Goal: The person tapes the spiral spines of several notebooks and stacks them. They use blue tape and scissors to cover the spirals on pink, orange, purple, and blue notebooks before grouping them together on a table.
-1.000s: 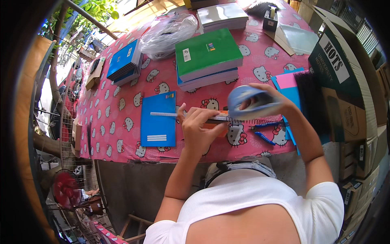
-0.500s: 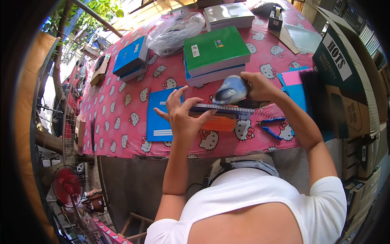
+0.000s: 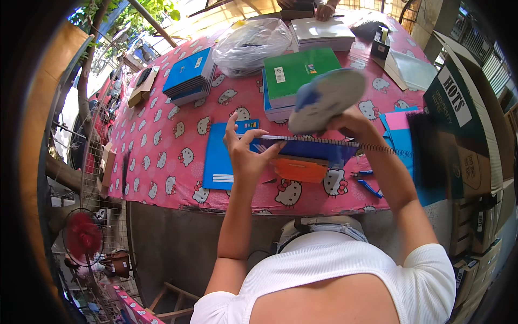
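Observation:
My left hand (image 3: 249,148) grips a blue notebook (image 3: 318,149) by its left end, holding it on edge. A spiral coil (image 3: 386,148) runs along the notebook's upper edge, and its loose end sticks out to the right. My right hand (image 3: 348,123) is closed round a flat, rounded whitish-and-blue slipper (image 3: 329,100), blurred by motion, raised above the coil. Below the notebook is an orange block (image 3: 299,168). Blue-handled pliers (image 3: 369,188) lie to its right. A light-blue notebook (image 3: 216,162) lies flat beside my left hand.
A green-topped notebook stack (image 3: 299,73), a blue notebook stack (image 3: 189,75), a clear plastic bag (image 3: 251,46) and a white stack (image 3: 324,32) stand farther back. Another person's hand (image 3: 325,12) rests there. A large carton (image 3: 469,119) borders the right, beside dark mesh (image 3: 423,143).
The slipper has swung up and turned, showing its broad face. The notebook's blue side shows more, and the coil's loose end now stretches right. Another person's hands have appeared at the far edge.

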A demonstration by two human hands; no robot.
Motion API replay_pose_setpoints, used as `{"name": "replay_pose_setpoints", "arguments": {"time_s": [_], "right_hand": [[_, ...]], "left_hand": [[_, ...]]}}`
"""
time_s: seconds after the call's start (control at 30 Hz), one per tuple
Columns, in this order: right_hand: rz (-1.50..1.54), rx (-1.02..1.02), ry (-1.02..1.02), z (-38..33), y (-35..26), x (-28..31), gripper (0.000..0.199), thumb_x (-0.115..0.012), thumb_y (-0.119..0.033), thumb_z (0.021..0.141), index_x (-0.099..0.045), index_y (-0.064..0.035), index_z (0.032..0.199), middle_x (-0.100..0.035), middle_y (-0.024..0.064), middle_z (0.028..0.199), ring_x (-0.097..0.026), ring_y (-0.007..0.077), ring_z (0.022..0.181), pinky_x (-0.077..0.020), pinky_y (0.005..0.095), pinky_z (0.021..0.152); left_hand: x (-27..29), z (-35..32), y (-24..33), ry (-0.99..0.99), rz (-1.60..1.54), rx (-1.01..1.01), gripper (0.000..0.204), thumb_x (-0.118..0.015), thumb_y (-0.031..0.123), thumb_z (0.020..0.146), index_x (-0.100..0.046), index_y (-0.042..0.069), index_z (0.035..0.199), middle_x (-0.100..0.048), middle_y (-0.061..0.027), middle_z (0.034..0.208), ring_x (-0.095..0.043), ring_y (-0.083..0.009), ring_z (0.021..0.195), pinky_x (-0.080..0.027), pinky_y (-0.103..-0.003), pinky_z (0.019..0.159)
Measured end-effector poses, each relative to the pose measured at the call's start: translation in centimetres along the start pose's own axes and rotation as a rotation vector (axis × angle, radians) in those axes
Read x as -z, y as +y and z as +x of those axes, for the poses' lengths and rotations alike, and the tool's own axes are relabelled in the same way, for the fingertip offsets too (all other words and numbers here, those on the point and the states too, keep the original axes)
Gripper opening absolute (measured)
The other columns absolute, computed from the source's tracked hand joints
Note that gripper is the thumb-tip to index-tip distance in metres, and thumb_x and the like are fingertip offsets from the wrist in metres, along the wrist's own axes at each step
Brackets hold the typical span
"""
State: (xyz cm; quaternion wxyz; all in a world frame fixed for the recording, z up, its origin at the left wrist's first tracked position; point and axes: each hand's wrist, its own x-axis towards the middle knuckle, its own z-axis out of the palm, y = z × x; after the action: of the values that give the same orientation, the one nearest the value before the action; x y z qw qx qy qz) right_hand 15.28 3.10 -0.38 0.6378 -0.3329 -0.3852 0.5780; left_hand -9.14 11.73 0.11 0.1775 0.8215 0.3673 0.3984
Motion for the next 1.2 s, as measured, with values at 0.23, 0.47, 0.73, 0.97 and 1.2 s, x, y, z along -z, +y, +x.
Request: {"name": "replay_pose_setpoints", "arguments": {"time_s": [0.23, 0.47, 0.73, 0.97, 1.2], "right_hand": [[-0.685, 0.055, -0.075, 3.3, 0.9, -0.7, 0.048, -0.068, -0.001, 0.057, -0.061, 0.0004, 0.104, -0.065, 0.0071, 0.100, -0.062, 0.0189, 0.081, -0.0509, 0.0312, 0.073], [-0.527, 0.026, -0.077, 4.7, 1.4, -1.8, 0.042, -0.065, 0.003, 0.061, -0.059, 0.0015, 0.103, -0.065, 0.0075, 0.092, -0.064, 0.0191, 0.081, -0.0524, 0.0315, 0.068], [-1.075, -0.038, -0.133, 5.9, 2.7, -3.6, 0.052, -0.069, -0.003, 0.060, -0.055, -0.0044, 0.110, -0.064, 0.0156, 0.095, -0.063, 0.0346, 0.088, -0.0505, 0.0364, 0.077], [-1.797, 0.089, 0.521, -8.9, 8.5, 8.1, 0.068, -0.072, -0.024, 0.069, -0.044, -0.0081, 0.130, -0.037, 0.0160, 0.141, -0.038, 0.0372, 0.127, -0.0346, 0.0490, 0.100], [-1.767, -0.254, 0.712, -22.7, 12.4, 1.8, 0.055, -0.069, -0.022, 0.079, -0.049, -0.0022, 0.127, -0.046, 0.0207, 0.127, -0.047, 0.0345, 0.117, -0.0391, 0.0443, 0.096]], "left_hand": [[0.1, -0.5, -3.2, 0.035, -0.172, 0.022, 0.047, -0.088, 0.021, 0.061, -0.065, 0.002, 0.098, -0.048, -0.0174, 0.129, -0.059, -0.0240, 0.104, -0.050, -0.034, 0.089], [0.2, -0.5, -4.2, 0.045, -0.818, 0.318, 0.038, -0.074, -0.004, 0.074, -0.061, 0.001, 0.110, -0.060, -0.0131, 0.115, -0.061, -0.0185, 0.101, -0.053, -0.030, 0.084], [1.0, -0.1, -6.8, -0.011, -1.003, 0.493, 0.031, -0.066, -0.012, 0.078, -0.066, -0.003, 0.108, -0.068, -0.0127, 0.102, -0.064, -0.0155, 0.092, -0.054, -0.027, 0.083], [0.9, 1.9, -5.9, -0.179, -1.125, 0.446, 0.019, -0.068, 0.002, 0.084, -0.066, -0.001, 0.102, -0.068, -0.0112, 0.098, -0.062, -0.0155, 0.095, -0.051, -0.028, 0.085], [-1.9, 2.9, -7.4, -0.265, -1.399, 0.389, 0.014, -0.070, 0.004, 0.082, -0.065, 0.000, 0.095, -0.068, -0.0109, 0.095, -0.062, -0.0149, 0.095, -0.052, -0.026, 0.082]]}}
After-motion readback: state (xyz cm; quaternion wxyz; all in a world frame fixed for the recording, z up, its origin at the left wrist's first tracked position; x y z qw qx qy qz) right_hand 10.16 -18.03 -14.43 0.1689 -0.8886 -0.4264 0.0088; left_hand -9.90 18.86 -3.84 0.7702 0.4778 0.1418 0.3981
